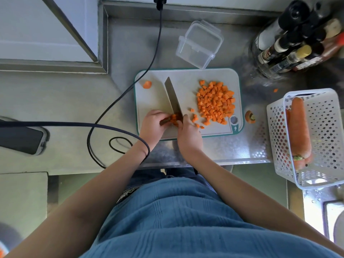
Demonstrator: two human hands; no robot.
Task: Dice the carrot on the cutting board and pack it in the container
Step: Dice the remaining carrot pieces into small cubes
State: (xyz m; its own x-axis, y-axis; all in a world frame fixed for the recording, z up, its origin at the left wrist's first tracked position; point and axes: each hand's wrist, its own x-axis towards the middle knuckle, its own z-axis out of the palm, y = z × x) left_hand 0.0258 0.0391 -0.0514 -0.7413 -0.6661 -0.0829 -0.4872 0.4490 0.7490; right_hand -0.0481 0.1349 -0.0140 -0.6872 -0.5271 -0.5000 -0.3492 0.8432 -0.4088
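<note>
While our left hand (151, 123) grips the knife (173, 98) handle, our right hand (188, 131) apparently pinching carrot pieces (174, 118), diced pile (216, 101) on cutting board (154, 95), empty container (199, 43) beyond.

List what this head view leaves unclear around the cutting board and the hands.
- Knife handle: mostly covered by left hand.
- Carrot strips: remaining length hidden between left hand and right hand.
- Container: clear plastic; looks empty, not certain.
- Bottle labels: blurred.
</note>
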